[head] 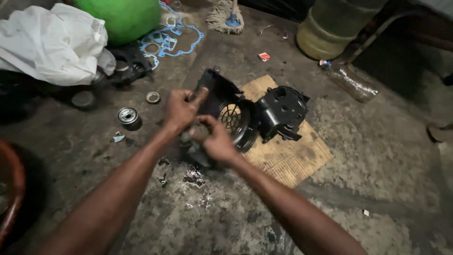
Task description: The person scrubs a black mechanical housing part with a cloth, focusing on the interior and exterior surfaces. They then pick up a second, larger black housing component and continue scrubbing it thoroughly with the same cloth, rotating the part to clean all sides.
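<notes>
- The left hand grips the top edge of a black plastic fan housing, fingers curled over the rim and thumb raised; the right hand is clenched round a small dark part low against the same housing, though what that part is cannot be told from here.
- The housing stands tilted on the stained concrete floor, its round slotted grille facing the camera; it rests partly on a sheet of brown cardboard, touching a second black moulded casing that lies on the cardboard to the right.
- As a judgement, the unit looks taken apart and mid-way through being worked on; the two black pieces sit separate, and loose parts lie about unfitted.
- Left of the hands, a small metal cylinder and a metal ring lie on the floor, near but apart; further back lie blue gaskets, a white plastic bag and a green round object.
- A clear plastic bottle lies well to the right, with a large yellowish jug behind it; a mop head lies at the top.
- Nothing crowds the hands; wet dark patches mark the floor just beneath them.
</notes>
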